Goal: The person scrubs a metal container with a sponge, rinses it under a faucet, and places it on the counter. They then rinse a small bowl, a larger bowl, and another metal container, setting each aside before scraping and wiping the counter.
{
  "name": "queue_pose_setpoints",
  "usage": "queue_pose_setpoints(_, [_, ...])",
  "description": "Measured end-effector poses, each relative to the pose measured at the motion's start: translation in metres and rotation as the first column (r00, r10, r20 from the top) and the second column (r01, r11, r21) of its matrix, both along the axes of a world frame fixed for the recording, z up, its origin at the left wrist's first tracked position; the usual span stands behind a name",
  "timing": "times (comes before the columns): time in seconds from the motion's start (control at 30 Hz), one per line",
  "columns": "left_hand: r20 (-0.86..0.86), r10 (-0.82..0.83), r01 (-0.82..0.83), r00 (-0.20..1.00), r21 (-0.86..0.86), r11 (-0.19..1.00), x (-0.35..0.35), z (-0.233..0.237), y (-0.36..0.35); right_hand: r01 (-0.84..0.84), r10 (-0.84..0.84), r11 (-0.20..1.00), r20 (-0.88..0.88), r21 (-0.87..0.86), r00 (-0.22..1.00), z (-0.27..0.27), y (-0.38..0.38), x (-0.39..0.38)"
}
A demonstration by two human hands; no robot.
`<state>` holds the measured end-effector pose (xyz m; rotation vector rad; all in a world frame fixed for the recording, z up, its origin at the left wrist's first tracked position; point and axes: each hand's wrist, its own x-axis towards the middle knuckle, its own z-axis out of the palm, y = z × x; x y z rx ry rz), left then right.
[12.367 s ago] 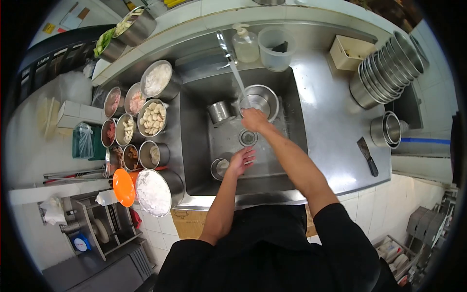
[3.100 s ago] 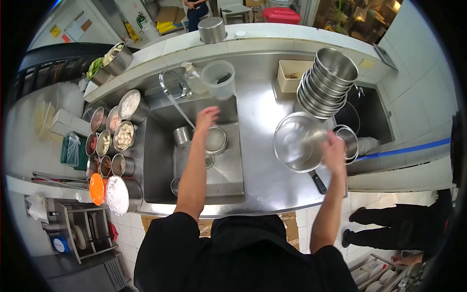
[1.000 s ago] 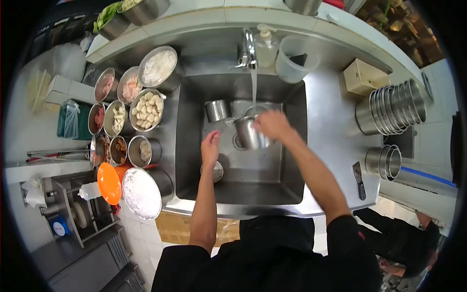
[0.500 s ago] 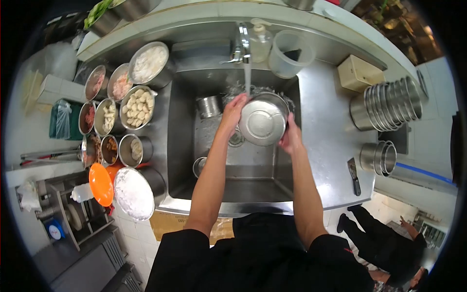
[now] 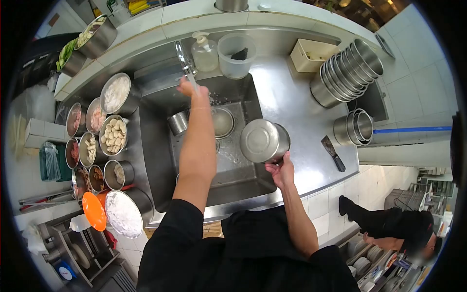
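My right hand [image 5: 281, 172] grips the rim of a round stainless steel pot [image 5: 260, 141], held tilted with its base turned toward me, over the sink's right edge. My left hand [image 5: 192, 87] is stretched forward just below the chrome faucet [image 5: 183, 57], with the running water passing over it; its fingers are partly hidden. Down in the steel sink [image 5: 243, 180] sit a round metal bowl [image 5: 223, 122] and a small steel pot [image 5: 179, 123] at the left wall.
Stacked steel pots [image 5: 348, 73] and a scraper [image 5: 333, 153] occupy the right counter. Behind the sink stand a soap bottle [image 5: 204, 53] and a plastic bucket [image 5: 237, 56]. Several food-filled containers [image 5: 114, 135] line the left side. Another person [image 5: 399, 228] is at lower right.
My left hand has let go of the pot and moved up to the faucet. My right hand has carried the pot rightward out of the water stream. The view has turned.
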<state>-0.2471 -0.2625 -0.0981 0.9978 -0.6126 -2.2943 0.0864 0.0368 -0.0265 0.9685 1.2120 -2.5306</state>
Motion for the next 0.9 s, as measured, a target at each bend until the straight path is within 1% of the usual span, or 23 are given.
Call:
queue_pose_setpoints(0.07, [-0.051, -0.074, 0.081, 0.996, 0.148, 0.986, 0.006, 0.036, -0.001, -0.014, 0.015, 1.0, -0.046, 0.022, 0.999, 0.0, 0.005, 0.001])
queue_pose_setpoints(0.1, [-0.053, -0.074, 0.081, 0.996, 0.144, 0.986, 0.006, 0.033, 0.001, -0.026, 0.029, 0.999, -0.074, 0.041, 0.997, -0.001, 0.005, 0.007])
queue_pose_setpoints(0.17, [-0.02, -0.148, 0.14, 0.989, -0.206, 0.968, 0.0, 0.022, 0.004, 0.011, -0.008, 0.999, -0.078, 0.045, 0.997, 0.003, 0.003, 0.015])
queue_pose_setpoints(0.2, [-0.04, -0.132, 0.121, 0.991, -0.206, 0.971, 0.005, 0.038, 0.01, 0.037, -0.032, 0.998, -0.093, 0.055, 0.995, 0.006, 0.004, 0.007])
queue_pose_setpoints(0.23, [0.191, -0.194, 0.272, 0.962, -0.642, 0.717, 0.029, 0.056, 0.019, 0.024, -0.019, 0.998, -0.099, 0.053, 0.995, 0.005, 0.004, 0.003])
queue_pose_setpoints(0.27, [0.437, -0.129, 0.456, 0.89, -0.85, 0.263, 0.062, 0.058, 0.023, 0.044, -0.043, 0.999, -0.093, 0.011, 0.995, 0.0, 0.004, 0.007])
queue_pose_setpoints(0.3, [0.435, -0.122, 0.452, 0.892, -0.851, 0.269, 0.081, 0.057, 0.018, 0.058, -0.061, 0.998, -0.102, -0.025, 0.993, -0.006, 0.008, 0.005])
queue_pose_setpoints(0.33, [0.512, -0.248, 0.549, 0.822, -0.829, 0.107, 0.09, 0.06, 0.01, 0.036, -0.034, 0.999, -0.121, 0.012, 0.992, -0.013, 0.009, 0.002])
queue_pose_setpoints(0.37, [0.609, -0.354, 0.625, 0.71, -0.777, -0.082, 0.108, 0.057, 0.005, 0.03, -0.029, 1.0, -0.124, 0.009, 0.992, -0.021, 0.013, 0.003])
queue_pose_setpoints(0.4, [0.536, -0.565, 0.678, 0.627, -0.732, 0.058, 0.139, 0.063, 0.018, 0.039, -0.043, 0.998, -0.08, -0.043, 0.996, -0.021, 0.011, 0.005])
queue_pose_setpoints(0.43, [0.4, -0.738, 0.732, 0.544, -0.656, 0.184, 0.168, 0.074, 0.041, 0.043, -0.048, 0.995, -0.045, -0.093, 0.998, -0.018, 0.01, 0.002])
queue_pose_setpoints(0.47, [0.334, -0.762, 0.657, 0.556, -0.738, 0.155, 0.194, 0.076, 0.056, 0.027, -0.029, 0.996, -0.016, -0.079, 0.999, -0.01, 0.004, 0.002])
queue_pose_setpoints(0.5, [0.316, -0.75, 0.548, 0.582, -0.833, 0.074, 0.224, 0.088, 0.074, 0.021, -0.022, 0.996, -0.011, -0.086, 1.0, -0.003, 0.0, 0.002])
queue_pose_setpoints(0.53, [0.298, -0.741, 0.43, 0.602, -0.903, -0.014, 0.25, 0.102, 0.092, -0.067, 0.067, 0.996, -0.005, -0.066, 0.998, 0.003, -0.005, 0.003])
queue_pose_setpoints(0.57, [0.384, -0.691, 0.385, 0.612, -0.908, -0.163, 0.268, 0.109, 0.107, -0.158, 0.158, 0.986, 0.005, -0.045, 0.987, 0.006, -0.008, 0.007])
queue_pose_setpoints(0.6, [0.49, -0.582, 0.41, 0.65, -0.87, -0.275, 0.28, 0.114, 0.113, -0.172, 0.172, 0.984, 0.012, -0.047, 0.985, 0.005, -0.01, 0.01])
queue_pose_setpoints(0.63, [0.576, -0.453, 0.44, 0.681, -0.816, -0.375, 0.287, 0.117, 0.114, -0.189, 0.191, 0.982, 0.086, -0.028, 0.978, 0.005, -0.011, 0.011])
queue_pose_setpoints(0.67, [0.576, -0.44, 0.446, 0.689, -0.815, -0.369, 0.286, 0.106, 0.109, -0.209, 0.208, 0.978, 0.155, -0.009, 0.966, 0.006, -0.012, 0.01])
queue_pose_setpoints(0.73, [0.573, -0.534, 0.635, 0.621, -0.768, -0.085, 0.281, 0.078, 0.09, -0.264, 0.268, 0.963, 0.147, -0.046, 0.952, 0.006, -0.007, 0.01])
queue_pose_setpoints(0.77, [0.582, -0.523, 0.645, 0.622, -0.76, -0.078, 0.284, 0.071, 0.079, -0.301, 0.31, 0.95, 0.146, -0.082, 0.939, 0.005, -0.001, 0.014])
queue_pose_setpoints(0.83, [0.559, -0.723, 0.848, 0.405, -0.526, 0.068, 0.286, 0.067, 0.056, -0.361, 0.37, 0.928, 0.107, -0.098, 0.923, -0.006, 0.014, 0.014])
queue_pose_setpoints(0.87, [0.518, -0.776, 0.891, 0.359, -0.438, 0.12, 0.287, 0.043, 0.047, -0.394, 0.415, 0.869, 0.005, -0.298, 0.91, -0.021, 0.023, 0.01])
queue_pose_setpoints(0.9, [0.524, -0.768, 0.891, 0.368, -0.435, 0.13, 0.293, 0.046, 0.046, -0.426, 0.434, 0.765, -0.102, -0.482, 0.895, -0.031, 0.027, 0.009])
